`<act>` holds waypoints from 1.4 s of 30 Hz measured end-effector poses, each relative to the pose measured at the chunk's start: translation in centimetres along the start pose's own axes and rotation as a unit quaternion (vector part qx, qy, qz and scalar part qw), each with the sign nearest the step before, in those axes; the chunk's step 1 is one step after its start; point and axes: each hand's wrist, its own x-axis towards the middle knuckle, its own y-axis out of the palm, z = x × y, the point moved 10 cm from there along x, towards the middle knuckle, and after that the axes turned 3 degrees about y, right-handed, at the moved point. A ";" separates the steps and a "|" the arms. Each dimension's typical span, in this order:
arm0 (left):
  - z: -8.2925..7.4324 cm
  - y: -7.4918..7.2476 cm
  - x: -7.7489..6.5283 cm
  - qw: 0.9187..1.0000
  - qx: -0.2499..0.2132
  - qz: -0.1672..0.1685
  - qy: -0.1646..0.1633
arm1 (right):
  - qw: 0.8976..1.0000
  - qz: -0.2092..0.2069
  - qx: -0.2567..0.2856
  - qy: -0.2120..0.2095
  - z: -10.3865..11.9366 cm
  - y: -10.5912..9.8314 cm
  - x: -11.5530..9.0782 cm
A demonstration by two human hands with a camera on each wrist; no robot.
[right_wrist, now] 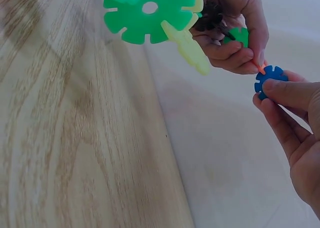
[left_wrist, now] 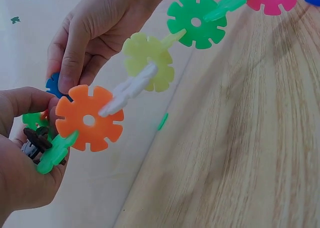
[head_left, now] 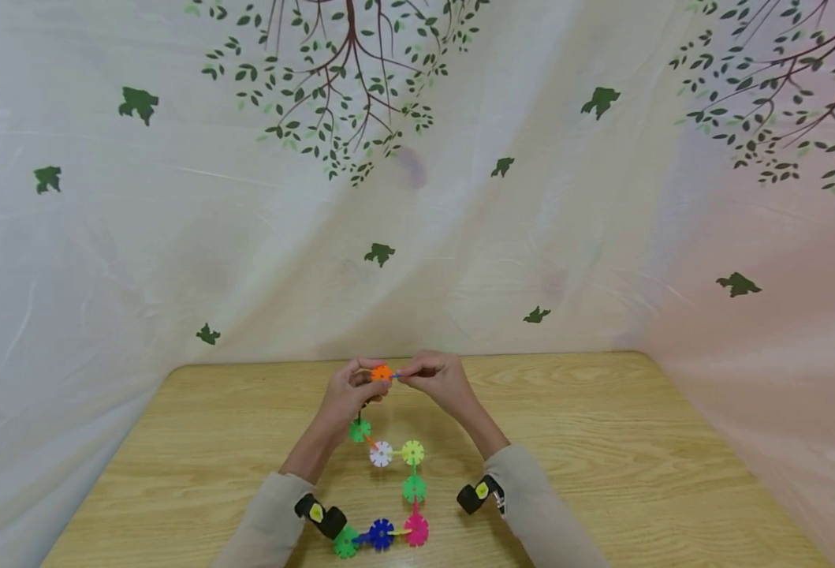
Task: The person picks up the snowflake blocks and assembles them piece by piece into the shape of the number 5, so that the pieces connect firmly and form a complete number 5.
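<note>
My left hand [head_left: 344, 398] pinches an orange notched flower disc [head_left: 382, 372] at one end of a chain of linked plastic discs. Between finger and thumb of my right hand [head_left: 441, 383] is a blue notched disc [right_wrist: 275, 74], edge-on to the orange disc and touching its rim; how far their slots engage I cannot tell. By the left palm sit a dark brown disc [left_wrist: 37, 138] and green ones, partly hidden by fingers. From there the chain runs through another orange disc [left_wrist: 90, 133], a white disc [head_left: 380, 454] and a yellow disc [head_left: 413, 452].
Nearer me, the chain continues through a green disc [head_left: 414, 489], a pink disc [head_left: 416, 530] and a dark blue disc [head_left: 382, 534] to another green disc [head_left: 346, 542] beside the left wrist strap. Beyond the wooden table [head_left: 602, 442] hangs a pale printed curtain [head_left: 460, 260].
</note>
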 end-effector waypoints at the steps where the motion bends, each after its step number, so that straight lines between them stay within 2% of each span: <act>1: 0.0 0.0 0.0 1.000 0.000 0.001 0.000 | 1.000 0.000 0.000 -0.002 0.0 0.0 0.0; 12: -0.3 0.2 -0.1 1.000 -0.016 0.005 -0.009 | 1.000 -0.005 0.012 0.004 0.0 0.0 -0.1; 21: -0.3 0.4 -0.2 1.000 -0.029 0.009 -0.005 | 1.000 -0.001 -0.012 -0.008 0.6 0.2 -0.2; 26: 0.2 0.3 0.0 1.000 -0.019 0.008 -0.008 | 1.000 0.007 -0.006 0.020 -0.3 0.3 -0.1; 35: 0.2 0.1 0.1 1.000 0.009 0.024 -0.014 | 0.992 0.043 0.012 0.115 -2.6 0.6 0.1; 42: 0.4 0.1 0.1 0.999 0.017 0.028 -0.019 | 0.985 0.083 -0.015 0.152 -2.5 0.5 0.3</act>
